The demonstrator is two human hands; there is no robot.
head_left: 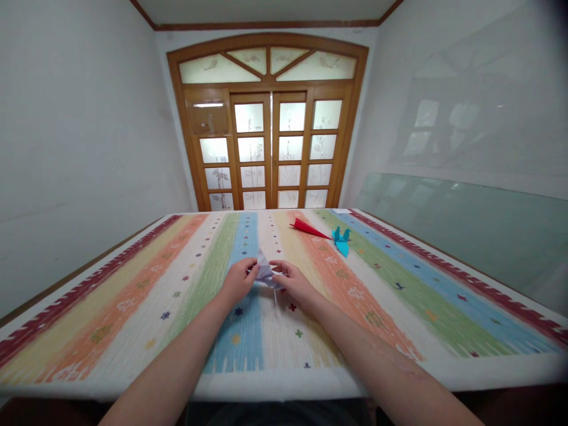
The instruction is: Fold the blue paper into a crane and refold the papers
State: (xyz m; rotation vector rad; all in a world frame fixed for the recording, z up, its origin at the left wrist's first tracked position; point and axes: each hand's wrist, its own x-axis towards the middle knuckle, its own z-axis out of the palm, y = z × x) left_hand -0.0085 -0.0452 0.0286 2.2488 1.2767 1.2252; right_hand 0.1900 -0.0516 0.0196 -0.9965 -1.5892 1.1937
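Both hands meet near the middle of the tabletop [133, 307], over the blue and white stripes of a striped cloth [399, 296] that covers it. Between them sits a small folded paper [265, 273], pale lilac, with one pointed flap standing up and tilted slightly left. Left hand [238, 280] closed on the paper's left side, fingers curled in, thumb and fingertips pinching the fold. Right hand [295, 283] closed on the paper's right edge, fingers bent and pressing the fold from that side. The paper is held just above or resting on the cloth; which of the two cannot be told. Both forearms run in from the near edge and converge on the paper. Farther back and to the right, well apart from the hands, lies a red folded piece [308, 228], long and pointed, on the yellow-orange stripes. Just beside its tip sits a blue folded piece [341, 241], with two small upright points. A sheet of glass [465, 231] leans along the right wall. Wooden door [270, 154] with frosted panes at the far end of the room.
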